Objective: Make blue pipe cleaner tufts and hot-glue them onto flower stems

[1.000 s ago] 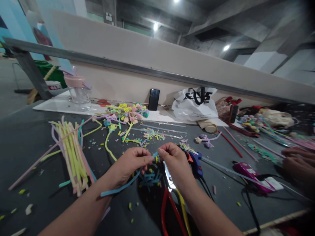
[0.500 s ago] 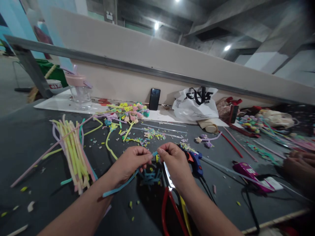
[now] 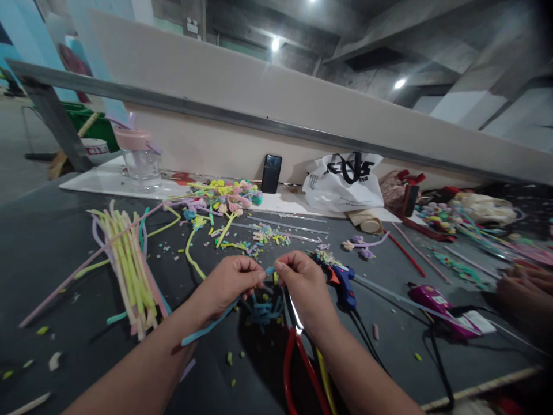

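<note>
A blue pipe cleaner [image 3: 207, 331] is stretched between my hands above the dark table. My left hand [image 3: 231, 285] pinches it near one end, and its loose tail hangs down to the left under the wrist. The fingertips of my right hand [image 3: 305, 288] are closed on its short end, a small gap from the left fingers. Below them lies a pile of short blue cut pieces [image 3: 263, 312]. Cutters with red handles [image 3: 290, 366] rest partly under my right hand, beside a yellow handle [image 3: 325, 380].
A bundle of pastel pipe cleaners [image 3: 129, 271] lies left. Fuzzy flowers [image 3: 235, 199] are heaped at the back near a phone [image 3: 271, 174]. A blue glue gun [image 3: 344, 285] and a magenta glue gun [image 3: 449, 311] lie right, near another person's hand [image 3: 525, 291].
Both hands keep their pinch on the blue pipe cleaner. They have shifted only very slightly, and the hanging tail has moved a little.
</note>
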{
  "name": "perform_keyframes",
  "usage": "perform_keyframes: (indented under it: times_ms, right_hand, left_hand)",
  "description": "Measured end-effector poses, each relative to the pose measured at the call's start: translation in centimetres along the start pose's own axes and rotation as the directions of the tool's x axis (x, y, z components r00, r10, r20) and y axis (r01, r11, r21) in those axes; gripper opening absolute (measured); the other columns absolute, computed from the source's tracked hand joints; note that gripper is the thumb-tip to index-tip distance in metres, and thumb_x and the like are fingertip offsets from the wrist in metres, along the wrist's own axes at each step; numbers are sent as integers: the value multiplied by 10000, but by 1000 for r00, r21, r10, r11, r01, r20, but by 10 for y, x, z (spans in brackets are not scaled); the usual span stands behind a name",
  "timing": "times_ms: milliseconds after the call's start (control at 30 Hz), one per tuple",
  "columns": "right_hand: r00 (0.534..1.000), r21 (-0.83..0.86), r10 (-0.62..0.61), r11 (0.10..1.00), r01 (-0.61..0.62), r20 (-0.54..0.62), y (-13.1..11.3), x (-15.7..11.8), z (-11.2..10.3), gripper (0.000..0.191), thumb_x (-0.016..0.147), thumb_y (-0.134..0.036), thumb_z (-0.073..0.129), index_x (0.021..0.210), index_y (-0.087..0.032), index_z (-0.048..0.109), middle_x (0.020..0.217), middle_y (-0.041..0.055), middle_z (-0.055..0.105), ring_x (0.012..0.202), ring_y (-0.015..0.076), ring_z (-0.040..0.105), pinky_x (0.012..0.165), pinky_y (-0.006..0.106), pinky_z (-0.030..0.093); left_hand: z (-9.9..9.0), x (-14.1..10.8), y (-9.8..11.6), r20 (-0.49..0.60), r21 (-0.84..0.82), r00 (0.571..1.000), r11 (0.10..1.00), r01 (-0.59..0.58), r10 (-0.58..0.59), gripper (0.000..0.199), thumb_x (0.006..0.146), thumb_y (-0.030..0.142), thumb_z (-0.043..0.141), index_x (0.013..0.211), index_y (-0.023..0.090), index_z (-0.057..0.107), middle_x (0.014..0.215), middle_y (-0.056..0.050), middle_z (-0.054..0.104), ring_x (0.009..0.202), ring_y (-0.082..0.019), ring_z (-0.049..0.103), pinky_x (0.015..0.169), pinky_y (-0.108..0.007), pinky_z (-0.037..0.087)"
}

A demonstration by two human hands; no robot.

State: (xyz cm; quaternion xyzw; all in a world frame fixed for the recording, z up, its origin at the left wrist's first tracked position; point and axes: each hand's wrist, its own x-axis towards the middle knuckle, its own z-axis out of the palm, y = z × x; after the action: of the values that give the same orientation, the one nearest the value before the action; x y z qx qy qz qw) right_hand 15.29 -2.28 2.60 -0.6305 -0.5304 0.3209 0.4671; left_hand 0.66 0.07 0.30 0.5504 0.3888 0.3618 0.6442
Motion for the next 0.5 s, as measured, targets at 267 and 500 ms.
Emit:
perform_keyframes:
  times_ms: [267,500]
  right_hand:
    - [999,37,9,999,-10,39,-1,1,-4,98,713,-266,572,661,-183,561,493,-54,499,477,111,446,497,233,332]
    - [1000,74,11,997,-13,25,-1,0,-5,67,691,-243,583,664,-185,564,513,-51,521,497,116,463,521,241,348]
  left_hand:
    - [-2,1,-2,-2,4,1000,1000,-4,4,215,705,354,625,652,147,597,540,41,538,451,-70,429,473,-207,329]
    - [-1,0,1,-10,-14,1000,1000,-2,2,230,687,364,640,637,147,586,534,43,523,448,-71,428,471,-209,324]
